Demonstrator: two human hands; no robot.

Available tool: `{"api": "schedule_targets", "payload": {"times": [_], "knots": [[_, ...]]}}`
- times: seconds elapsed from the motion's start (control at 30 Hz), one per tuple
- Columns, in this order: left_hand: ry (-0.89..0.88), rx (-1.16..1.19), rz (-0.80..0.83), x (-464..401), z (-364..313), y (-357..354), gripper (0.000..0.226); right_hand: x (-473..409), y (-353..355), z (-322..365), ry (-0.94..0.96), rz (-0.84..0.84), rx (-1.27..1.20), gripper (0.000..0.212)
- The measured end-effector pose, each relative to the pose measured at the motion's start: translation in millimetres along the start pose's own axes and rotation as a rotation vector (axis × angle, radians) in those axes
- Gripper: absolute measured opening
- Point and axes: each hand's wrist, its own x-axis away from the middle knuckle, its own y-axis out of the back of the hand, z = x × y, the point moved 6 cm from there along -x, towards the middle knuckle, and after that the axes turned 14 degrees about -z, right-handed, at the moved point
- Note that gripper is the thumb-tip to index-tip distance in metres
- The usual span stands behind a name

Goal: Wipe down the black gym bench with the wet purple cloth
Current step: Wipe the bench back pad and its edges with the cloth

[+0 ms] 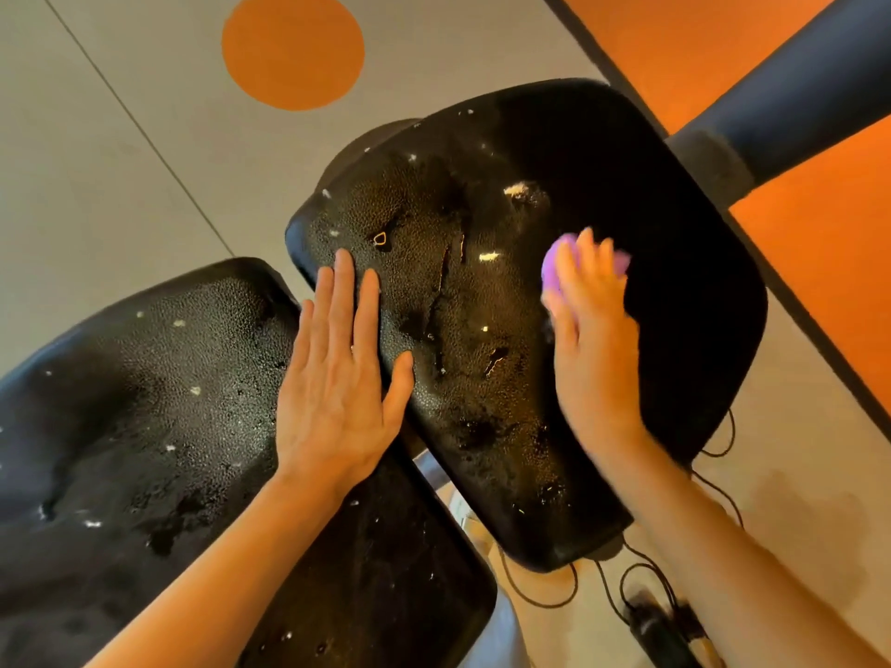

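The black gym bench showed as two padded sections seen from above: a seat pad [482,306] in the middle of the view and a back pad [144,426] just beside its near-left edge, a narrow gap parting the two. The seat pad's pebbled vinyl was wet and glossy, torn in several short cracks near its centre, and flecked with small pale bits; the back pad bore the same wet sheen and flecks. The left hand [337,373] lay flat on the seat pad's left edge, palm down, fingers straight and close together, thumb spread out to the side, with its heel reaching over the gap toward the back pad. The right hand [590,339] was on the right half of the seat pad, blurred, its fingers laid over the purple cloth [561,265], which showed as a bunched lump under and beyond the fingertips, pressed against the vinyl; whether the fingers curled round the cloth or merely pushed it flat could not be told through the blur. Beyond the seat pad's far right corner a dark padded roller [790,89] slanted over the orange floor [819,262]. Past the seat pad's far left, the grey floor [96,137] carried an orange circle [293,50]. Below the seat pad's near right edge, thin black cables [641,571] looped on the ground.
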Motion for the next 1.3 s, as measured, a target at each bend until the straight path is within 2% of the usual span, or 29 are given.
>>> {"api": "schedule_targets", "payload": {"times": [0.03, 0.1, 0.23, 0.3, 0.43, 0.6, 0.67, 0.8, 0.87, 0.97, 1.03, 1.17, 1.23, 1.3], "knots": [[0.003, 0.003, -0.003, 0, 1, 1, 0.073, 16, 4, 0, 0.038, 0.045, -0.026, 0.047], [0.005, 0.001, -0.008, 0, 2, 2, 0.073, -12, 1, 1, 0.134, 0.049, -0.040, 0.047], [-0.014, -0.003, -0.010, 0, 1, 0, 0.074, -133, -32, 4, -0.061, -0.054, -0.004, 0.042], [-0.008, 0.004, -0.015, 0, 2, -1, 0.074, -119, -37, 7, -0.040, -0.048, -0.035, 0.043], [-0.005, 0.005, -0.002, -1, 2, 1, 0.075, -25, -8, 12, 0.121, 0.054, -0.158, 0.045], [-0.016, 0.005, 0.000, -6, -1, 4, 0.074, -134, -38, 28, -0.045, -0.058, -0.122, 0.040], [-0.013, -0.005, 0.001, -5, 0, 3, 0.074, -117, -39, 28, 0.003, -0.032, -0.144, 0.042], [-0.004, -0.010, 0.021, -1, 1, 3, 0.074, -23, -8, 19, 0.138, 0.122, -0.208, 0.047], [0.000, -0.007, 0.017, -3, 1, 4, 0.074, -62, -21, 28, 0.154, 0.088, -0.210, 0.044], [-0.010, -0.012, 0.017, -7, 0, 4, 0.074, -139, -51, 41, 0.076, -0.011, -0.131, 0.042], [-0.005, -0.019, 0.023, -5, 0, 3, 0.074, -127, -53, 34, 0.097, -0.006, -0.114, 0.043], [0.010, -0.008, 0.038, -2, 0, 3, 0.074, -27, -19, 18, 0.233, 0.162, -0.121, 0.048], [0.013, -0.007, 0.031, -4, 1, 4, 0.074, -60, -29, 25, 0.275, 0.144, -0.157, 0.045], [0.004, -0.010, 0.032, -6, 0, 4, 0.074, -122, -53, 45, 0.224, 0.084, -0.156, 0.043]]}}
